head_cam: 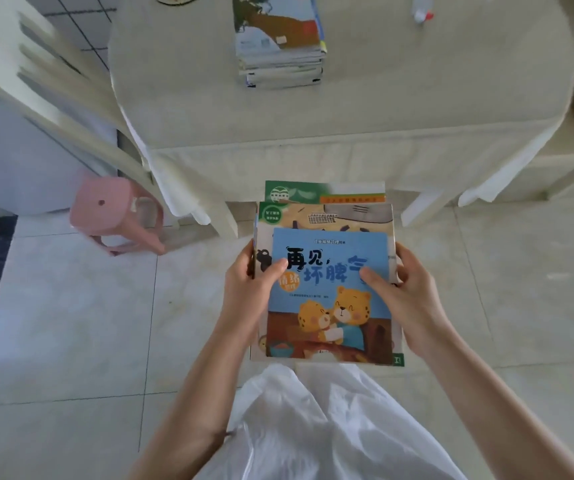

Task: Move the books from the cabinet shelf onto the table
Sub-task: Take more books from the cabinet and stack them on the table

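I hold a stack of several thin picture books (327, 271) flat in front of me, above the tiled floor. The top book has a blue cover with two cartoon bear cubs. My left hand (254, 285) grips the stack's left edge, thumb on the blue cover. My right hand (403, 289) grips the right edge the same way. Ahead stands the table (399, 98) under a cream cloth. A pile of books (278, 43) lies on it near the far middle. The cabinet shelf is out of view.
A cream chair (46, 88) stands at the table's left side, with a pink plastic stool (119, 216) on the floor beside it. A small bottle (422, 10) sits at the table's far right. My white garment (313, 427) fills the lower middle.
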Available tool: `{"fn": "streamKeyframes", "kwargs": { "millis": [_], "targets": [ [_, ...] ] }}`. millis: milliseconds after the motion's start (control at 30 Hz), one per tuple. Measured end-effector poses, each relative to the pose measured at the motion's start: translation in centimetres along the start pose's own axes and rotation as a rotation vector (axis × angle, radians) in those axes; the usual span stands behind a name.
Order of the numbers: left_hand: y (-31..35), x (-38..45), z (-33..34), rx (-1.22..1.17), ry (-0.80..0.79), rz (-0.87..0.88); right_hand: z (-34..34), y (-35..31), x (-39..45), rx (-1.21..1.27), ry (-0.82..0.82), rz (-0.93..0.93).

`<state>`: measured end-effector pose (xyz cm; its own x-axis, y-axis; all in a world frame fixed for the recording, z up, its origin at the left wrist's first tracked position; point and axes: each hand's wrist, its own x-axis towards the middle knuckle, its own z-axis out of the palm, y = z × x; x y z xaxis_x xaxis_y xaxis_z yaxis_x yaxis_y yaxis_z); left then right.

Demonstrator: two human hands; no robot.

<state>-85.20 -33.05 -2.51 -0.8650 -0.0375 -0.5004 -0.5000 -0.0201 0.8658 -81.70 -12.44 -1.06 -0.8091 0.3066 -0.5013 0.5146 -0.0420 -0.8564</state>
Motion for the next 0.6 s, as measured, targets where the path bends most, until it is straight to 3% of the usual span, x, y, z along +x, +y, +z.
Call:
{"fn": "streamKeyframes", "kwargs": {
  "millis": [267,600],
  "targets": [
    [5.8,7.7,4.1,-0.16,0.124,0.031,-0.1,-8.7,12.0,-0.127,-0.196,-0.118],
    [11.0,16.3,3.8,-0.193,0.251,0.055,4.1,-14.9,22.1,-0.173,-0.266,-0.092]
  ]
}}
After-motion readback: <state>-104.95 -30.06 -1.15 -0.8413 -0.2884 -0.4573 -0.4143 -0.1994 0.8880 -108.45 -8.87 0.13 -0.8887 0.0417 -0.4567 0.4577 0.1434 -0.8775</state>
